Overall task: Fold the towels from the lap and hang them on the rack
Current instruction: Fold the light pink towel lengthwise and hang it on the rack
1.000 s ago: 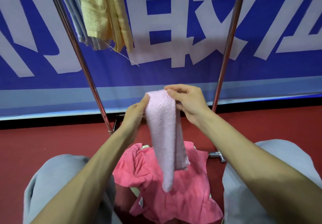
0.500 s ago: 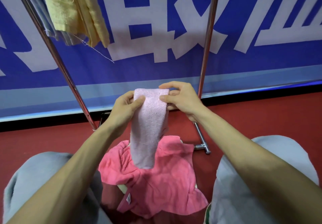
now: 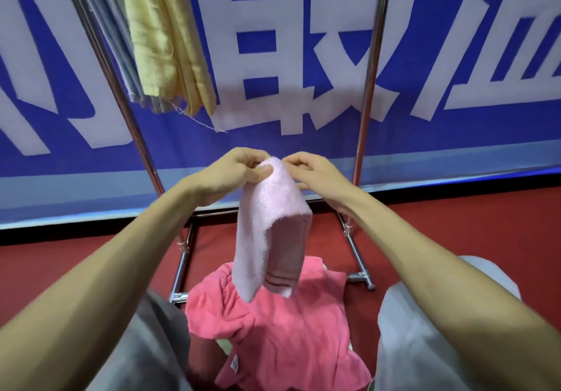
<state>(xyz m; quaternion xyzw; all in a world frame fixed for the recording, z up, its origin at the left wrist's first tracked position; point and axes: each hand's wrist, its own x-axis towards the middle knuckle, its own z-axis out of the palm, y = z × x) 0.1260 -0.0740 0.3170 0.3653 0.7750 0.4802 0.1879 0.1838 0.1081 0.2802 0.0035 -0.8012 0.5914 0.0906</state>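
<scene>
Head view: my left hand [image 3: 239,168] and right hand [image 3: 315,175], apart a second ago, now pinch the light pink towel [image 3: 270,226] together at its top. Folded narrower, it hangs above the lap's hot-pink towel [image 3: 273,339], seemingly ready for the rack [image 3: 368,93].

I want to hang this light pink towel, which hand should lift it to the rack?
Probably the left hand: it pinches the light pink towel top, while the right hand only touches it.

Pale pink towel [image 3: 270,226] now narrower at its top, both hands closer together, striped end newly exposed.
</scene>
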